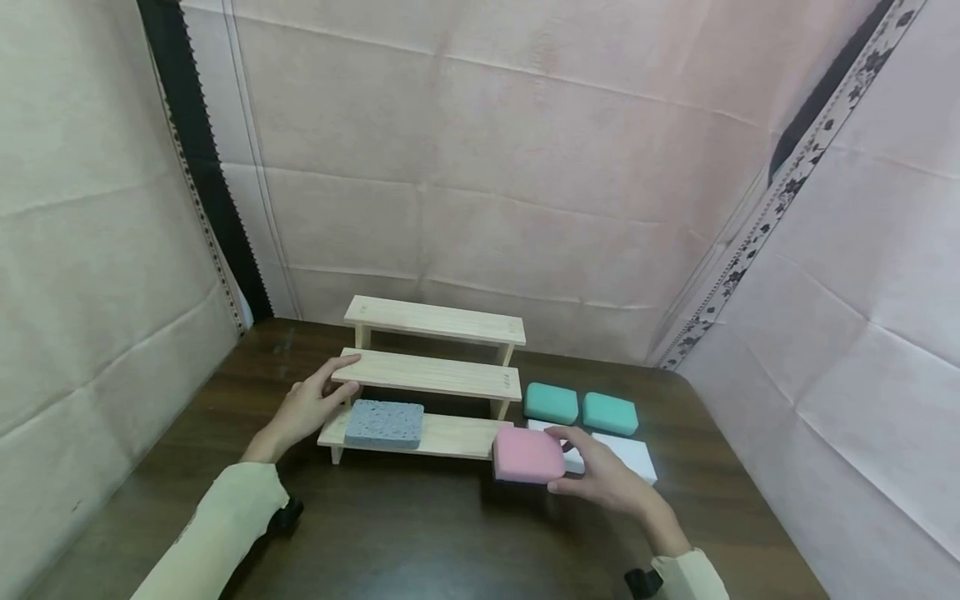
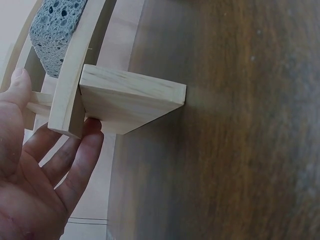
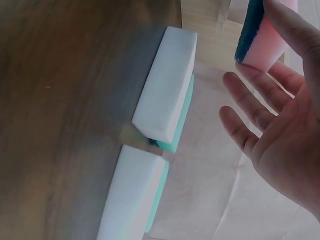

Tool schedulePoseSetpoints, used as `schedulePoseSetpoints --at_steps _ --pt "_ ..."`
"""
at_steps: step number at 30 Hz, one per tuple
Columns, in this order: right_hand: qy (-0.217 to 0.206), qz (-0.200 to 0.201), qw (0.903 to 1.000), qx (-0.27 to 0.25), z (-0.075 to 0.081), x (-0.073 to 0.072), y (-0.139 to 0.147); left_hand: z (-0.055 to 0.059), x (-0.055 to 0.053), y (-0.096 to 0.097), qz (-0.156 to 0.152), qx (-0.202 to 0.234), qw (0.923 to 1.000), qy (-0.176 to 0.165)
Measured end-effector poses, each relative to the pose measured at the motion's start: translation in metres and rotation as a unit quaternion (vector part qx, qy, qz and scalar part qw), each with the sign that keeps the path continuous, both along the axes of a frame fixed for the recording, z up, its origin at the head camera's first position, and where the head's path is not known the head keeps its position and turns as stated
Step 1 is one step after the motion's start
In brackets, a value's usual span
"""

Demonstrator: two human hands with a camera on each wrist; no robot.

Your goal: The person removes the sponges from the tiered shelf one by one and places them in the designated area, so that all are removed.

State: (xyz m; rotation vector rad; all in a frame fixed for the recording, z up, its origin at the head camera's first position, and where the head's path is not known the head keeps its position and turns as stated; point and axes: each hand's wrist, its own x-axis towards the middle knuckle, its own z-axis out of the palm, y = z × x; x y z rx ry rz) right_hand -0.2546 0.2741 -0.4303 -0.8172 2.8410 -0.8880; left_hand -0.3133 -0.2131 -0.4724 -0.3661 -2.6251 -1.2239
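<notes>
In the head view a three-step pale wooden stand [image 1: 431, 373] rises toward the back. My left hand [image 1: 303, 408] grips the left end of its middle step, thumb and fingers on either side of the wood. A blue-grey porous sponge [image 1: 385, 423] lies on the lowest step, toward the left; the left wrist view shows its pitted side [image 2: 57, 35]. My right hand [image 1: 600, 475] pinches a pink sponge [image 1: 528, 455] with a dark scouring layer underneath. It is held at the right end of the lowest step; contact with the wood cannot be told.
Right of the stand are two teal sponges [image 1: 551, 403] and, in front of them, two white sponges [image 1: 626, 455], one partly behind my right hand. All sit on a dark wooden table [image 1: 405, 533]. Pale cloth [image 1: 495, 192] hangs behind and along both sides.
</notes>
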Motion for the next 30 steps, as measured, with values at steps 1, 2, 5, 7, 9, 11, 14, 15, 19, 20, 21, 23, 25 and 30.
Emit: schedulePoseSetpoints --at_steps 1,2,5,7,9,11,14,15,19,20,21,23,25,30 --pt "-0.005 0.002 1.0 -0.004 -0.001 0.001 0.002 0.0 0.0 0.0 0.0 0.001 1.0 -0.002" --pt "-0.008 0.003 0.9999 -0.006 -0.002 0.002 0.003 -0.001 0.001 -0.001 0.0 0.001 1.0 -0.004" --pt "-0.011 0.0 0.9999 -0.005 -0.007 0.005 0.009 -0.002 0.001 -0.001 -0.002 0.002 1.0 -0.009" --pt "-0.014 -0.004 0.9999 -0.004 -0.01 0.007 0.013 -0.002 0.002 -0.001 -0.003 0.003 0.9999 -0.01" --pt "-0.017 -0.006 0.9998 -0.002 -0.014 0.01 0.017 -0.002 0.002 -0.001 -0.003 0.005 1.0 -0.008" --pt "-0.021 -0.009 0.9997 -0.001 -0.017 0.012 0.021 -0.001 0.002 -0.001 -0.003 0.005 1.0 -0.006" --pt "-0.022 -0.014 0.9997 0.002 -0.021 0.015 0.027 -0.001 0.002 -0.001 -0.003 0.004 1.0 -0.002" --pt "-0.021 -0.017 0.9996 0.004 -0.022 0.017 0.029 0.0 0.002 -0.001 -0.003 0.002 1.0 -0.002" --pt "-0.018 -0.019 0.9997 -0.003 -0.026 0.02 0.035 -0.001 0.002 -0.002 -0.002 0.004 1.0 -0.002" --pt "-0.018 -0.019 0.9996 -0.007 -0.027 0.021 0.036 -0.001 0.002 -0.003 -0.002 0.004 1.0 -0.002" --pt "-0.017 -0.018 0.9996 -0.009 -0.027 0.021 0.037 -0.001 0.002 -0.003 -0.001 0.005 1.0 -0.002" --pt "-0.015 -0.02 0.9997 -0.01 -0.029 0.022 0.038 -0.001 0.001 -0.004 0.0 0.005 1.0 -0.001" --pt "-0.014 -0.026 0.9996 -0.006 -0.031 0.023 0.04 -0.001 0.001 -0.004 0.0 0.004 1.0 0.0" --pt "-0.033 -0.053 0.9979 0.013 -0.037 0.023 0.045 -0.002 0.0 -0.003 -0.004 0.002 1.0 -0.001"
